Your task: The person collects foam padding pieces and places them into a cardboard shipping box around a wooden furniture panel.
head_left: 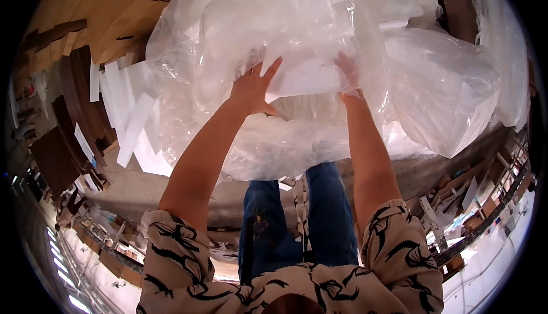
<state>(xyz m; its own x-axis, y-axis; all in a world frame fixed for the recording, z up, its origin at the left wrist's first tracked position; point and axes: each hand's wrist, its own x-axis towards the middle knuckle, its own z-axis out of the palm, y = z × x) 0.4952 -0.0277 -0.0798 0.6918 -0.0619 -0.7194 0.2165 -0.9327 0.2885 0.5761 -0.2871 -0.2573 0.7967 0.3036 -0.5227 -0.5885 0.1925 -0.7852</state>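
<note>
A large clear plastic bag (228, 34) lies spread in front of me, crumpled and shiny. Through its film shows a white flat sheet (308, 79), its near edge between my hands. My left hand (252, 90) reaches into the folds at the sheet's left, thumb and forefinger spread wide; the film partly covers its other fingers. At the sheet's right, my right hand (348, 77) is under the film, its fingers stretched out and seen blurred through the plastic. Whether either palm touches the sheet cannot be made out.
More bunched clear plastic (439, 80) lies to the right. On the left are loose white strips (123, 108), dark brown boards (57, 148) and stacked cardboard (108, 11). Debris and a rail (485, 217) stand at the lower right. My legs in jeans (331, 217) are close to the bag's near edge.
</note>
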